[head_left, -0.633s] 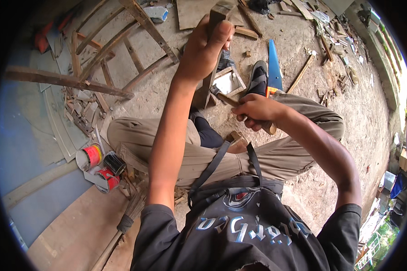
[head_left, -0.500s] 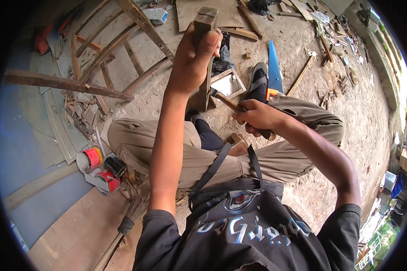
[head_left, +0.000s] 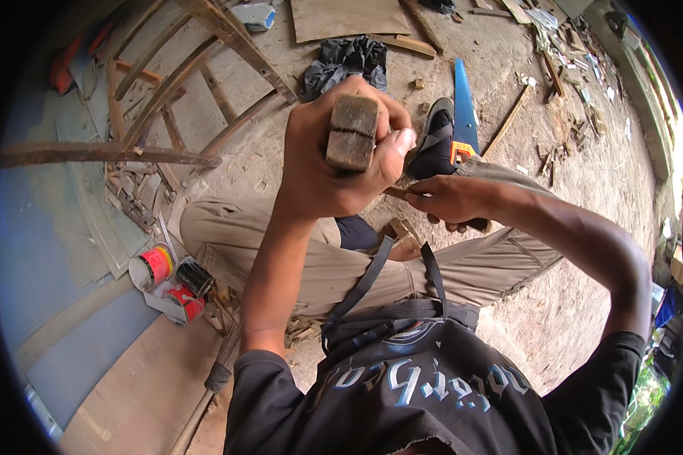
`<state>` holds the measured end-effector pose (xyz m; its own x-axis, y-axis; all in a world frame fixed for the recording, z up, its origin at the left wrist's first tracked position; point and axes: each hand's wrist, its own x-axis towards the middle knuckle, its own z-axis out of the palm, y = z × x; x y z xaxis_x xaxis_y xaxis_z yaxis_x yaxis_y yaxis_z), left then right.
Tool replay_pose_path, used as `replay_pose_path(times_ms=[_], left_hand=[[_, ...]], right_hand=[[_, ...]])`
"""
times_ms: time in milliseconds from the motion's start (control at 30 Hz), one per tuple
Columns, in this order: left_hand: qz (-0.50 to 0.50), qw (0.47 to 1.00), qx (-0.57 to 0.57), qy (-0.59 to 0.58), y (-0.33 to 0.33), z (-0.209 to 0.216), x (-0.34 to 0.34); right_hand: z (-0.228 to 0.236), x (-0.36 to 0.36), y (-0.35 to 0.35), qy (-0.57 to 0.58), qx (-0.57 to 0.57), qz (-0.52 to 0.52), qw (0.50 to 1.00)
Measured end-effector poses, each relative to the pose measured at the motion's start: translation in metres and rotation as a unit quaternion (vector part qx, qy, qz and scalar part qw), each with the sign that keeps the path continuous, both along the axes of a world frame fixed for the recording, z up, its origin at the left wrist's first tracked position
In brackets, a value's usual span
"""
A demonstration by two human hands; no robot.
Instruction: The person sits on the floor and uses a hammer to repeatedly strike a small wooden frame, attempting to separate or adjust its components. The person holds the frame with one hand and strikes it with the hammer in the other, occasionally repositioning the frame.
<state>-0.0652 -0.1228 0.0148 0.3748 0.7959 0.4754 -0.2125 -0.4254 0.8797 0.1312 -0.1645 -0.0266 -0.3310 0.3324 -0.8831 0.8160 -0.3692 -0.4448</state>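
Observation:
My left hand (head_left: 340,163) is closed around a squared length of wood (head_left: 353,130), held up with its cracked end facing me; the rest of the piece is hidden under the hand. My right hand (head_left: 459,201) grips a wooden-handled tool (head_left: 399,192) just to the right of it. The tool's far end disappears behind my left hand and wrist, so its head cannot be seen. Beyond my right hand, a handsaw (head_left: 464,106) with a blue blade and orange handle lies on the ground beside my shoe (head_left: 434,140).
A wooden frame of slats (head_left: 182,95) stands at the far left. Opened paint cans (head_left: 156,267) and a broom (head_left: 218,371) are near my left side. A black plastic bag (head_left: 347,61) and plywood sheet (head_left: 349,21) lie ahead. Wood scraps (head_left: 558,155) litter the right.
The wood in my left hand has tipped toward me and come lower and nearer, its end now facing me. My right hand has shifted slightly right, still gripping the tool.

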Motion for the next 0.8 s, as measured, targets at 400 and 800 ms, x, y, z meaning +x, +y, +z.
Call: replay_pose_path(times_ms=[400,800], left_hand=[[0.058,0.997,0.042,0.020,0.005,-0.002,0.007],[-0.023,0.999,0.026,0.024,0.018,-0.004,-0.001]], right_hand=[[0.017,0.007,-0.001,-0.140,0.243,0.264,0.923],[0.004,0.014,-0.011,-0.137,0.284,0.232,0.920]])
